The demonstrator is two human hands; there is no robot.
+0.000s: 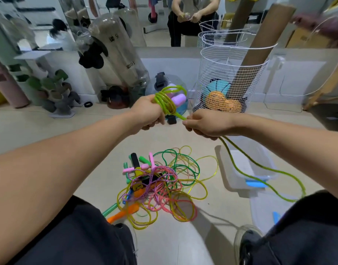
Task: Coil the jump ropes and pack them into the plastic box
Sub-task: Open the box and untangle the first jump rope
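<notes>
Between the two raised hands, one short taut stretch of green rope (180, 116). Left hand (148, 111) closed round a bundle of green loops (165, 101) with the lilac handles (176, 97) poking out above the knuckles — held there as the core, so each new turn has something to lie on. Right hand (208, 122) pinching the same rope just beside the bundle, feeding and keeping tension so the coil stays tight. Hands close but not touching. From under the right hand, loose tail trailing down across the plastic box (240, 180) and out toward the right knee — a fair length not yet wound. Box on the floor below the right hand, within easy reach for dropping the coil in; apart from the tail crossing it, contents unclear. Below and between the hands, a tangled heap of ropes (160, 185) — pink, yellow, green, with assorted handles — waiting its turn. Beyond the hands, a wire basket (231, 60) of balls.
</notes>
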